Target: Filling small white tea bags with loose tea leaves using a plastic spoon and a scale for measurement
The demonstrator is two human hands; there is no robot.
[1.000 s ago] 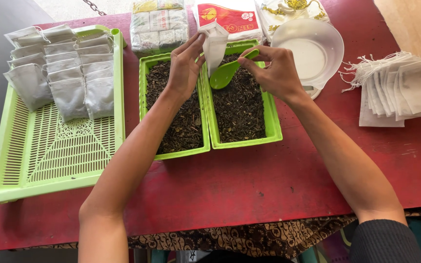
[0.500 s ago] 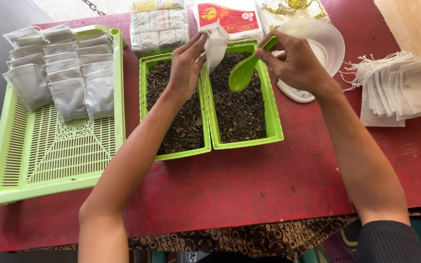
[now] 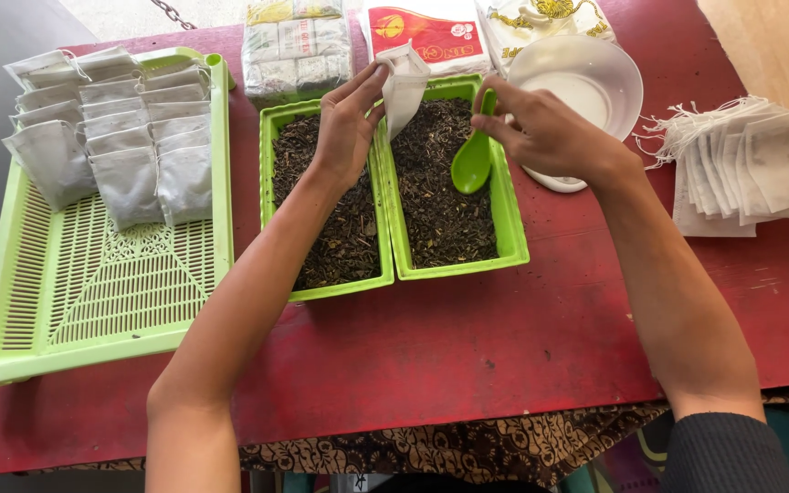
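At the far left we see a pale green slatted tray [image 3: 93,301] on the red surface [image 3: 468,365], its upper end stacked with filled white mesh sachets [image 3: 107,137], soft and slightly puffed. Next come two shallow green bins side by side: the left bin [image 3: 326,205] and the right bin [image 3: 449,183], both holding dark, crumbly loose leaf.

Our left hand [image 3: 344,123] hovers over the wall between the bins, fingers closed in a pinch on a small white sachet [image 3: 404,82], a limp paper-like pouch held upright with its mouth toward the right. Just to its right, our right hand [image 3: 541,132] is closed on the handle of a glossy green plastic spoon [image 3: 472,160]. The spoon's long axis runs steeply, handle up toward the fingers and bowl down over the leaf in the right bin, below and right of the sachet's mouth. The two hands are near each other but apart; the right is the nearer to the leaf.

Behind the right hand sits a smooth white bowl [image 3: 595,78], and at the far right lies a fanned pile of flat empty sachets [image 3: 746,169] with loose strings.
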